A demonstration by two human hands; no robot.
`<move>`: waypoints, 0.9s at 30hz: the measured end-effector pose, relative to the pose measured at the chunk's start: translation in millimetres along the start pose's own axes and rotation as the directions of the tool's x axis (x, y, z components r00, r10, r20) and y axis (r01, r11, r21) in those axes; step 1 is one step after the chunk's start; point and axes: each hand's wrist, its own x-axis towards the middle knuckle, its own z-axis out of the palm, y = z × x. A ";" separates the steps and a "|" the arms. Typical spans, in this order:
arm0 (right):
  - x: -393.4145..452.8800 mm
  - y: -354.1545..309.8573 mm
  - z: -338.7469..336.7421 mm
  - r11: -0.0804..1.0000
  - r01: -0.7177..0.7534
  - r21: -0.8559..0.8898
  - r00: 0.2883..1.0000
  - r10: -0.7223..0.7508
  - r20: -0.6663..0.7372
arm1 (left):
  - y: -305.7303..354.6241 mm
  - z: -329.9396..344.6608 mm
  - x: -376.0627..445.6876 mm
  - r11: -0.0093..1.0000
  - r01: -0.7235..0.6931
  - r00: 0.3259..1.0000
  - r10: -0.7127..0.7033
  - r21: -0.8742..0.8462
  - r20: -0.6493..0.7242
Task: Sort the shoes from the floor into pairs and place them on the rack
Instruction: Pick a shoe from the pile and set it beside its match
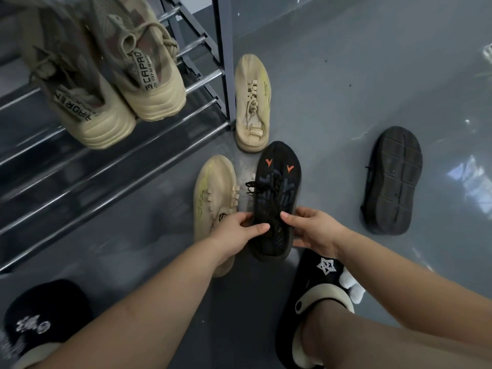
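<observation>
Khaki pair [106, 83] on rack [207, 75], seemingly paired.

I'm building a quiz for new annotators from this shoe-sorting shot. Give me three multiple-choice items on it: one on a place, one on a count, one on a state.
1. Where is the khaki camouflage pair?
A. On the rack's bars
B. On the floor by the person's feet
C. In the person's hands

2. How many beige shoes lie on the floor?
A. None
B. Two
C. Four

3. How does the other black shoe, off to the right, lie?
A. Upright, laces up
C. Held in one hand
B. Sole up

Answers:
1. A: the pair rests on the rack, heels toward the camera.
2. B: one beige shoe lies by the rack's post, another beige shoe by the left hand.
3. B: its tread faces up, while the left hand and right hand grip the black shoe with orange marks.
</observation>
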 end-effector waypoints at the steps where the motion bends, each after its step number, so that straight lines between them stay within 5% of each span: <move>1: 0.6 2.4 -1.2 1.000 0.000 0.000 1.000 0.000 -0.002 | -1.5 1.1 -1.2 1.000 0.001 1.000 -0.001 0.024 0.005; 27: -15.4 16.6 19.8 0.994 -0.009 -0.109 0.997 0.017 0.076 | -19.3 1.5 -45.9 0.971 -0.040 0.966 0.098 0.237 -0.239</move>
